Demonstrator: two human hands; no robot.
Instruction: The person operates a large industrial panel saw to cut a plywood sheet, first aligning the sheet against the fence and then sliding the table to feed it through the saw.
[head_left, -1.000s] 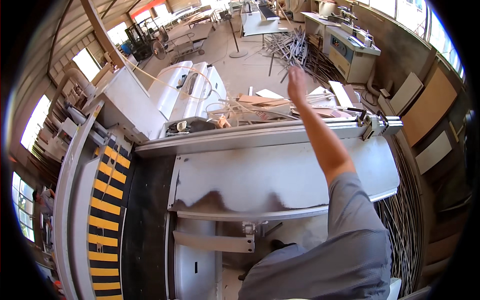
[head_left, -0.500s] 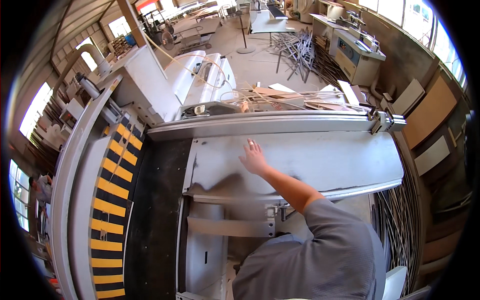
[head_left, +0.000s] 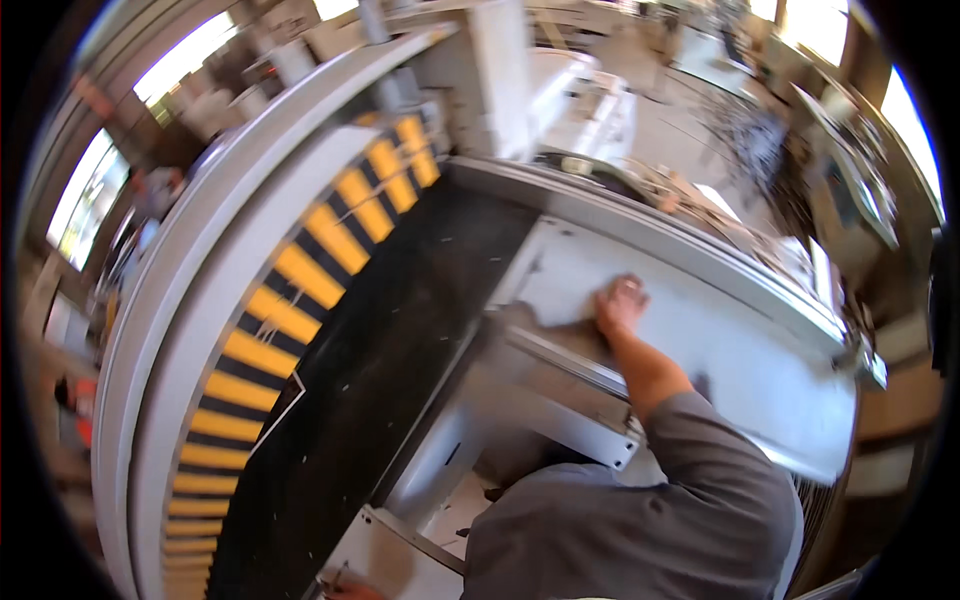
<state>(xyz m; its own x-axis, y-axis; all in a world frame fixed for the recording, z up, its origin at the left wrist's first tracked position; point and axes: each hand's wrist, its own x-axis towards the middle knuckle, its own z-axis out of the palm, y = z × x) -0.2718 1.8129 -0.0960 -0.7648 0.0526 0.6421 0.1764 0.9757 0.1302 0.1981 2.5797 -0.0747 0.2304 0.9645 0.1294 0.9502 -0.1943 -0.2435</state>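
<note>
My right hand [head_left: 621, 303] rests with fingers apart on the pale metal table panel [head_left: 720, 330], near its dark-smudged left part. My left hand [head_left: 350, 587] is just visible at the bottom edge on a lower metal panel [head_left: 370, 555]; it is cut off and blurred, so its grip cannot be told. Left of the panels runs a black machine bed [head_left: 400, 310] beside a yellow-and-black striped strip [head_left: 255, 350]. A metal rail [head_left: 660, 230] borders the upper panel's far side, with a clamp [head_left: 860, 360] at its right end. Below the upper panel is a steel bracket [head_left: 580, 430] in an opening.
A long curved-looking steel beam [head_left: 170, 280] runs along the left. A white housing [head_left: 500, 80] stands at the far end. Wood offcuts [head_left: 700, 200] and a pile of strips [head_left: 745, 150] lie beyond the rail. A person [head_left: 75, 400] is at the far left.
My view has swung left and blurred. My right hand came down from raised over the offcuts onto the panel and stays there. My left hand has appeared at the bottom edge.
</note>
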